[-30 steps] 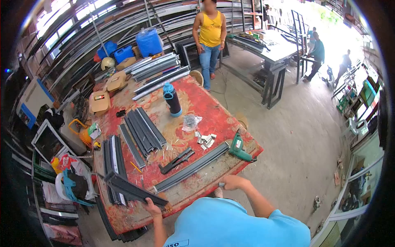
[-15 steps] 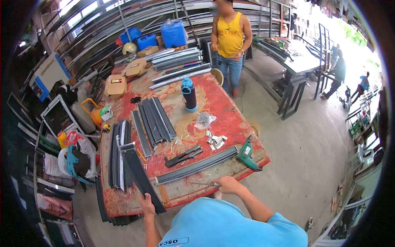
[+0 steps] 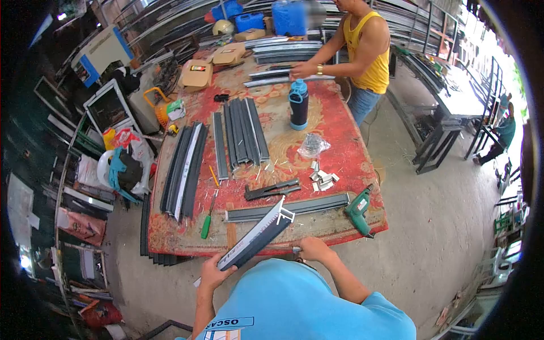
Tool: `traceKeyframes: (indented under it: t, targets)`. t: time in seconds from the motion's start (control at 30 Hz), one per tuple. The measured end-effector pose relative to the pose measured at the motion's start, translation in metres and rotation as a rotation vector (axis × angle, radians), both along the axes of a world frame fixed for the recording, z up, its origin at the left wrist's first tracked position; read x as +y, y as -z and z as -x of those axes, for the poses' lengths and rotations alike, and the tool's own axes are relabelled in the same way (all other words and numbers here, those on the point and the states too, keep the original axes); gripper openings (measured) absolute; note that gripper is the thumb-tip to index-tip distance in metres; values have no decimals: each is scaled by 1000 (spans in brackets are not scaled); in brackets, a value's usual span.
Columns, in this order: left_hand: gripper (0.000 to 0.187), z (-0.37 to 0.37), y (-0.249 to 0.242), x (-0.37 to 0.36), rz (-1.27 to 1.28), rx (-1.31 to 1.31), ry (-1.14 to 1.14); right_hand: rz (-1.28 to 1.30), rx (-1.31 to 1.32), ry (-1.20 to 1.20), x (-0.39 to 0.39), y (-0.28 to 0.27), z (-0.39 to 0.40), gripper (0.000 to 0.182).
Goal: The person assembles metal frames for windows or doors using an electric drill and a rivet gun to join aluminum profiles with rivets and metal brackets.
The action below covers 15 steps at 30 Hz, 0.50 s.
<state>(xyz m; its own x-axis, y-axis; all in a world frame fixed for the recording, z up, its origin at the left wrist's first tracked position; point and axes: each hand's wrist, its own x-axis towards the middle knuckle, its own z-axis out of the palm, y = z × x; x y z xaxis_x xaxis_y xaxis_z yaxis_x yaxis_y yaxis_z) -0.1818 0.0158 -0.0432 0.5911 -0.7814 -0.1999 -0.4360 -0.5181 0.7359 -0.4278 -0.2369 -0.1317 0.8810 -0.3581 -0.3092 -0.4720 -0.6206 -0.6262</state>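
A dark grey metal profile (image 3: 256,237) slants up and right over the table's front edge, its white-rimmed cut end overlapping a profile (image 3: 326,204) that lies on the table. Closed around its lower end is my left hand (image 3: 216,274). My right hand (image 3: 316,250) is closed at the front edge on a slim metal tool (image 3: 297,249), most of it hidden in the fist. Beyond the hands lie a black hand riveter-like tool (image 3: 273,189) and a green power drill (image 3: 359,212). A green-handled screwdriver (image 3: 207,223) rests left of the held profile.
On the red table (image 3: 351,144) are stacked dark profiles (image 3: 184,170), a further bundle (image 3: 245,133), small metal pieces (image 3: 324,180), a plastic bag (image 3: 313,146) and a bottle (image 3: 298,106). A co-worker (image 3: 362,54) reaches over profiles at the far side.
My left hand has swung the profile from pointing up-left to up-right, uncovering the screwdriver. The co-worker has come to the table and leans over it. The whole view has shifted.
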Motion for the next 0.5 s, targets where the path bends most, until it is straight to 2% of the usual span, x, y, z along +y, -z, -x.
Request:
traceKeyframes:
  t: [0.13, 0.23, 0.37, 0.5]
  targets:
    - [63, 10, 5, 0, 0, -8, -20, 10, 109, -54, -3, 1, -1, 32]
    - [65, 13, 11, -1, -26, -47, -38, -4, 37, -28, -5, 3, 1, 29]
    - [65, 18, 2, -9, -34, -11, -11, 30, 106, -60, -12, 31, 8, 28]
    - [66, 27, -7, -21, -37, 53, 9, 4, 124, -48, -16, -5, 13, 25]
